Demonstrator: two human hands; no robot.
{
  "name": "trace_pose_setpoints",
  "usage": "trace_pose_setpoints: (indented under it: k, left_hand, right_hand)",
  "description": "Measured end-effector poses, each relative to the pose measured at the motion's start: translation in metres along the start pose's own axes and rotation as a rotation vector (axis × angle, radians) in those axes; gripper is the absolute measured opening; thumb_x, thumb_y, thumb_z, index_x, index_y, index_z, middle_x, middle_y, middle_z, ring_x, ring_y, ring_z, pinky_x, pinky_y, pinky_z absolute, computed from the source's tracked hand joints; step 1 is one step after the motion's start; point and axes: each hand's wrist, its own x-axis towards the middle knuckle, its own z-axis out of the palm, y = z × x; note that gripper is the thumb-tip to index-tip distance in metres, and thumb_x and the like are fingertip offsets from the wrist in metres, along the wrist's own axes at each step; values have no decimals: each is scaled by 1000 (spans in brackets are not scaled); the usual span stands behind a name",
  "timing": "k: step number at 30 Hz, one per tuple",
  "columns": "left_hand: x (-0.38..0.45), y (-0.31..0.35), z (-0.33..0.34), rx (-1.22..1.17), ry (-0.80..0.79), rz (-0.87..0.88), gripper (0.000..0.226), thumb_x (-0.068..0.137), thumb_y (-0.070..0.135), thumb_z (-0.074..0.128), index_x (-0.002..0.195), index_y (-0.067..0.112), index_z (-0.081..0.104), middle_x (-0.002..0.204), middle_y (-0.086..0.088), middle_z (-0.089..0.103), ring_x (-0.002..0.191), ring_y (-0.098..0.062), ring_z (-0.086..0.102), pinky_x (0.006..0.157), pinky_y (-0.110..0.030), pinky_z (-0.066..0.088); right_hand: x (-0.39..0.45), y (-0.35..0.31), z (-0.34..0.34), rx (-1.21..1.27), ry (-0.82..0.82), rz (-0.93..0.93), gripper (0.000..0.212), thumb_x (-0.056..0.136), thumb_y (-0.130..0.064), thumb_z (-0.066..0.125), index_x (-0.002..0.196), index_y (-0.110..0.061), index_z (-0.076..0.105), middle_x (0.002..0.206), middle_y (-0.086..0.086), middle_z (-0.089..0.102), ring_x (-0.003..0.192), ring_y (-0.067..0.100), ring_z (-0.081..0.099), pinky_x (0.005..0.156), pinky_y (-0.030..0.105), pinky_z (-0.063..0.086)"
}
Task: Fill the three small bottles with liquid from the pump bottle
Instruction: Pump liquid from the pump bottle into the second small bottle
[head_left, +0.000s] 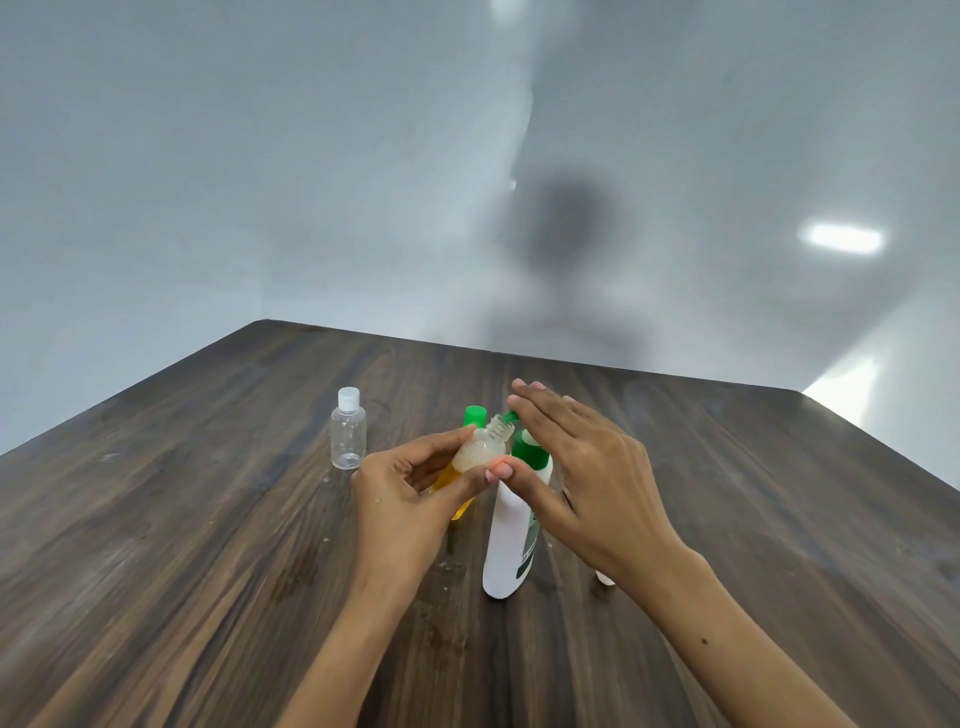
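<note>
Left hand (410, 493) pinching uncapped small bottle (480, 449), tilted, mouth at green pump nozzle (511, 415); right hand (571, 467) flat, fingers straight, pressing pump bottle (511, 540) head. Risk: nozzle off the narrow mouth, liquid spilling onto table (208, 519). Capped empty bottle (348, 431) standing well left.

A dark wood-grain worktop (208, 545) carries a clear capped small bottle (348, 429) standing upright at far left. Near the middle stands a white pump bottle (508, 545) with a green pump; a green-capped bottle (475, 417) stands just behind. Small droplets (447, 566) speckle the wood nearby.
</note>
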Motion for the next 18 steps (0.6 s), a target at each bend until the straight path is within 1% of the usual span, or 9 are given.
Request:
trace_pose_setpoints:
  k: [2, 5, 10, 15, 18]
  left_hand:
    - [1, -1, -1, 14, -2, -5, 60, 48, 43, 78, 101, 17, 74, 93, 7, 76, 90, -5, 71, 78, -20, 57]
    - [1, -2, -2, 22, -2, -12, 56, 49, 39, 79, 101, 17, 74, 94, 7, 76, 90, -5, 71, 79, -20, 57]
    - [0, -3, -2, 22, 2, -10, 56, 49, 39, 78, 100, 16, 74, 93, 7, 76, 89, -5, 71, 79, -19, 57]
    - [-1, -6, -1, 24, -1, -20, 61, 52, 38, 79, 105, 8, 74, 98, -1, 76, 91, -10, 72, 83, -29, 58]
    - [-2, -6, 0, 27, -5, -10, 60, 52, 40, 78, 104, 11, 75, 98, 0, 76, 91, -8, 72, 82, -24, 58]
  right_hand:
    - [-1, -1, 3, 19, 5, 13, 70, 92, -63, 27, 120, -11, 64, 125, 2, 61, 117, 17, 56, 97, 35, 41]
    - [-4, -1, 5, 40, 9, 25, 69, 91, -64, 28, 120, -12, 64, 126, 1, 61, 118, 16, 55, 98, 34, 41]
    - [1, 0, 0, 21, 34, 12, 71, 92, -64, 25, 120, -12, 64, 126, 1, 61, 119, 15, 55, 100, 31, 37]
    - [-5, -5, 8, 56, 26, 52, 75, 91, -67, 24, 118, -11, 65, 123, 0, 63, 116, 16, 57, 97, 30, 40]
    - [-4, -2, 4, 73, 26, 46, 74, 91, -66, 24, 119, -12, 64, 125, 0, 62, 118, 15, 56, 100, 33, 40]
